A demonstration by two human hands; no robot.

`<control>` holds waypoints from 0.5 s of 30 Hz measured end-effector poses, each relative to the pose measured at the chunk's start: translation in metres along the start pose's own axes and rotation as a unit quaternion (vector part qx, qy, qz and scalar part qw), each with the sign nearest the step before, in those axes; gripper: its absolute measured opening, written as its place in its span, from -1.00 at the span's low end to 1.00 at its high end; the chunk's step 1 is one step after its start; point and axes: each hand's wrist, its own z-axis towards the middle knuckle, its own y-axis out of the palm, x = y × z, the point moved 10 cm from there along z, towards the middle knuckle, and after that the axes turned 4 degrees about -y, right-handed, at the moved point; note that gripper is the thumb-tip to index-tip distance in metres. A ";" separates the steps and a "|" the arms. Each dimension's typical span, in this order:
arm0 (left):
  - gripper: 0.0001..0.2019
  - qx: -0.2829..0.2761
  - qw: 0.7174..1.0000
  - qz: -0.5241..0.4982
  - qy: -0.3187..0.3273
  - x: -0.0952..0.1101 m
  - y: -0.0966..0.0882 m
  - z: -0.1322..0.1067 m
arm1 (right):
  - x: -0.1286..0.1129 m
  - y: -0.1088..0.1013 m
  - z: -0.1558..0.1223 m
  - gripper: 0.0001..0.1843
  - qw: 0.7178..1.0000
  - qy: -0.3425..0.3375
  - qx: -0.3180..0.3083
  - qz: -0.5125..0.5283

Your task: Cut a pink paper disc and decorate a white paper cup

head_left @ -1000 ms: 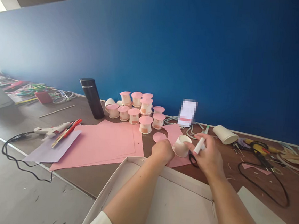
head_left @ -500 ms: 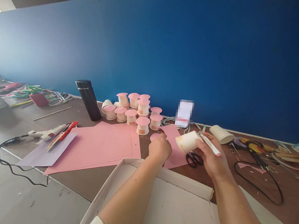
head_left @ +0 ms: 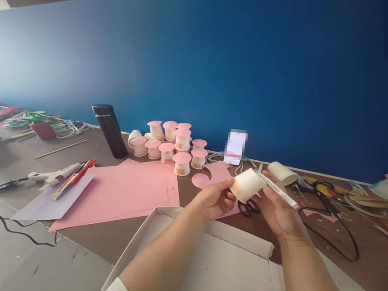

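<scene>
A white paper cup (head_left: 246,185) with a faint orange patch is tilted on its side between my hands. My left hand (head_left: 214,199) pinches its left end with thumb and fingers. In my right hand (head_left: 281,212) a white marker (head_left: 280,191) with a pink tip lies across the fingers, close against the cup's right end; whether these fingers also grip the cup is hard to tell. Just below the cup lie black-handled scissors (head_left: 248,208). A pink paper disc (head_left: 201,180) rests beside a cut pink sheet (head_left: 218,171) behind my left hand.
Several cups with pink disc tops (head_left: 182,163) stand stacked near the blue wall (head_left: 201,64). A black bottle (head_left: 109,131), pink sheets (head_left: 132,190) and a glue gun (head_left: 54,172) are leftward. A shallow white box (head_left: 230,275) lies under my forearms. Rightward are another cup (head_left: 281,173) and black cable (head_left: 352,238).
My left hand has left the pink disc and moved right to take hold of the cup's left end. The disc stays on the table. The marker remains in my right hand.
</scene>
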 end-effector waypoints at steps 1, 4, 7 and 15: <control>-0.85 -0.001 1.000 0.001 0.015 0.001 0.000 0.001 | 0.000 -0.002 0.001 -0.51 1.000 -0.006 0.006 0.005; -0.82 0.008 0.999 0.032 0.039 -0.001 -0.001 0.005 | 0.002 -0.005 0.003 -0.50 1.000 -0.017 0.020 0.014; -0.82 0.004 0.998 0.055 0.029 -0.014 0.001 0.011 | 0.004 -0.012 0.005 -0.51 0.998 -0.016 0.053 -0.004; -0.70 -0.045 0.996 -0.047 0.063 -0.030 0.014 0.014 | 0.006 -0.002 0.003 -0.57 0.999 0.011 0.033 -0.028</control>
